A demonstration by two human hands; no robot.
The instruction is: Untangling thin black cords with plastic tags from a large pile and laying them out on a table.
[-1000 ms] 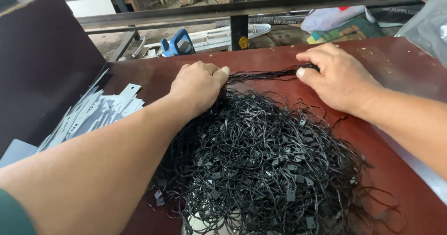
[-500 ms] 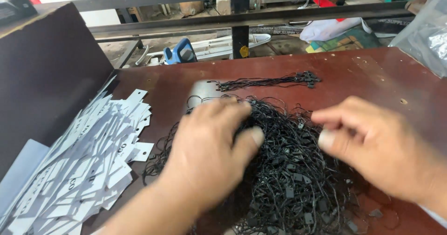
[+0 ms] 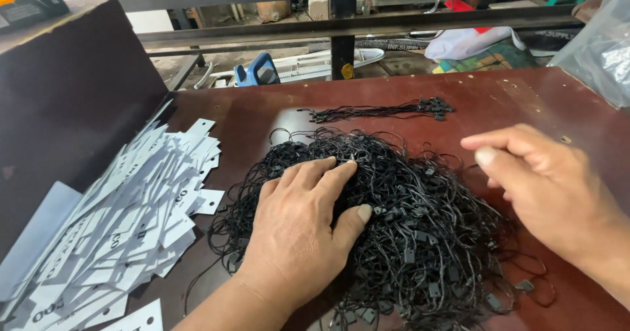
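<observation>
A big tangled heap of black string loops with small plastic locks lies on the dark red table. My left hand rests palm down on the heap's left side, fingers spread into the strings. Over the heap's right side hovers my right hand, fingers loosely curled, thumb and forefinger apart, nothing held. A small straightened bundle of the same black strings lies apart, farther back on the table. White paper hang tags are piled at the left.
A dark board leans at the table's left edge behind the tags. A clear plastic bag sits at the far right corner. Beyond the table are metal rails, a blue tool and clutter on the floor.
Both hands left the small straightened bundle at the back and came toward me onto the big heap. The view tilted, showing more of the white tags.
</observation>
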